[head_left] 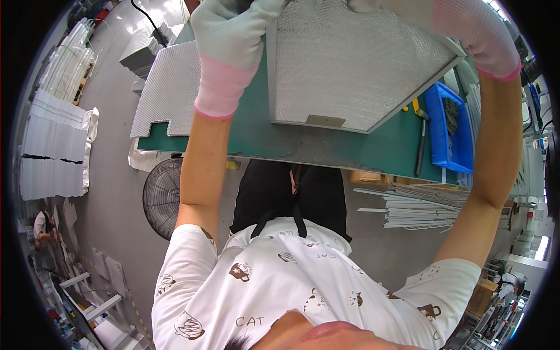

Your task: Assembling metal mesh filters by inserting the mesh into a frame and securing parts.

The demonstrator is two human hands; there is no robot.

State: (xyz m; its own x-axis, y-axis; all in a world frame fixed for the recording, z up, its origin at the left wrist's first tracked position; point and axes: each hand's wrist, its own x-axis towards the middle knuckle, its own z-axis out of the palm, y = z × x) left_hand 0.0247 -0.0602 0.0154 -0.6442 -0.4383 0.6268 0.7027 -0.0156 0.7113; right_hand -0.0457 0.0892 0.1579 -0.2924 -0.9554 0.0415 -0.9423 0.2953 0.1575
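In the head view, one person is working with two gloved hands at one green tabletop (227, 143). One framed mesh panel (356, 70) is slanting above it, with one small tan rectangle (325, 121) showing along its near edge. Left of the panel, one notched mesh sheet (166, 87) is lying on the tabletop, and beyond that sheet one grey stack (140, 52) is standing. Right of the panel, one blue bin (449, 128) and one dark-handled tool (420, 149) are lying close together. Nearer the person than the panel, one round fan (163, 198) is standing low on its left, and one heap of white strips (414, 207) is lying low on its right.

The panel is sitting between the hands, its far part running out of the picture. The left hand (230, 35) is bending its fingers just beside the panel's left edge; their tips are being cut off, so one cannot tell how far they are opening or whether they are gripping. The right hand (408, 10) is reaching across the panel's far right part, its fingers overlapping the mesh; their spread and hold are also impossible to tell.
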